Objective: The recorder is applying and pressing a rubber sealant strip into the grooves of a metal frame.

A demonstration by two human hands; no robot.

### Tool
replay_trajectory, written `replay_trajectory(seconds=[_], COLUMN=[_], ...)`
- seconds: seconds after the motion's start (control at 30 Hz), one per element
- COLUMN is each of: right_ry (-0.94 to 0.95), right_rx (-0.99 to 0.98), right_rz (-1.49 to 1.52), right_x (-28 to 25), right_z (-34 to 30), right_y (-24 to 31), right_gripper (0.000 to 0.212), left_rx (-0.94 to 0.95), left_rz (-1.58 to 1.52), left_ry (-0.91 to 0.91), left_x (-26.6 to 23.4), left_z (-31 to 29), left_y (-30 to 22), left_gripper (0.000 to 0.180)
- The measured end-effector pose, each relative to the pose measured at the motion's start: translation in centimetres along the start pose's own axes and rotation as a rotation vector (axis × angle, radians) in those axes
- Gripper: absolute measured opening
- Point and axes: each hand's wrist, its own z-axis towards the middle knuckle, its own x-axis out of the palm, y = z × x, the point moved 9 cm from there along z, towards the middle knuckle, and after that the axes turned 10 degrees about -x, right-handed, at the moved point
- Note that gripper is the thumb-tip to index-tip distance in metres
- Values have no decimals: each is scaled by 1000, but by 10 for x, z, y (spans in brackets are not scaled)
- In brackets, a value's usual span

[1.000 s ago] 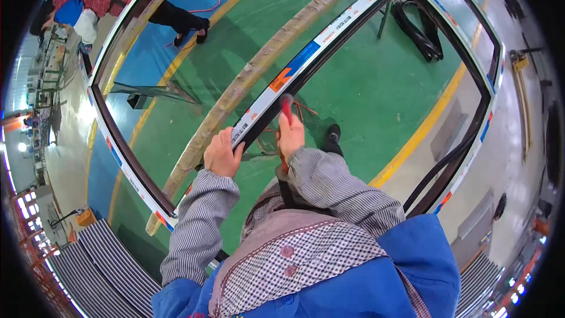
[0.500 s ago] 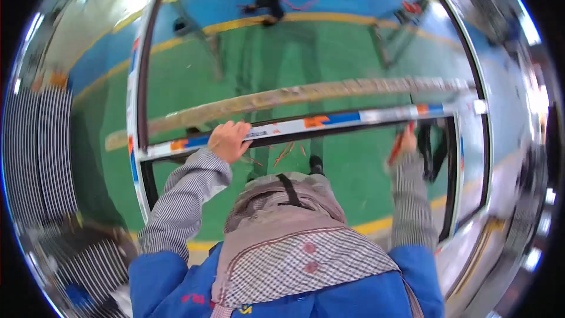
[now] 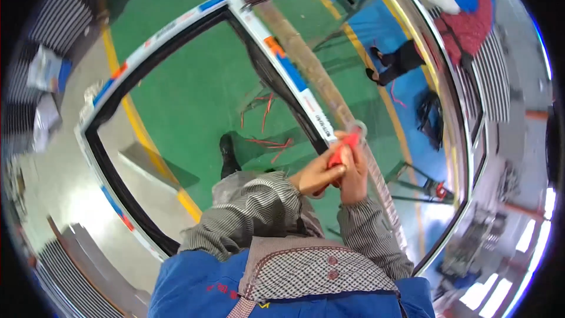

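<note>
My left hand (image 3: 316, 175) and my right hand (image 3: 354, 178) are together over the crossbar (image 3: 290, 75) of a large frame. Both are closed round a small red object (image 3: 347, 148) whose kind I cannot make out, since the fingers cover much of it. A pale ring (image 3: 358, 129) shows just beyond the fingertips. The frame (image 3: 231, 0) is white with dark inner edges and blue and orange film strips. Its crossbar passes right by my hands, but contact is unclear.
Beneath the frame runs a long brown bar (image 3: 312, 62). Red strips (image 3: 268, 141) lie on the green floor (image 3: 194, 82). Another person (image 3: 465, 29) is at the far right, beside the frame. A black bag (image 3: 429, 119) lies on the blue floor, near a stand (image 3: 438, 189).
My left hand has let go of the crossbar and joined my right hand at the red object. My view has turned, so the frame now lies slanted and the other person shows more fully.
</note>
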Motion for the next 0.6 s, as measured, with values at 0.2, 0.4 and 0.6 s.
replay_trajectory(seconds=[0.2,0.4,0.6], right_ry=[217,320,276], right_rx=[-660,-563,-500], right_rz=[-1017,-1168,-1059], right_x=[83,132,124], right_z=[97,136,146], right_y=[15,-35,-35], right_gripper=[61,76,50], left_rx=[104,296,167], left_rz=[-308,-24,276], left_ry=[-707,-1028,-1155], left_x=[-175,-254,-250], left_z=[-5,24,34], left_y=[-4,-51,-78], left_gripper=[20,27,31])
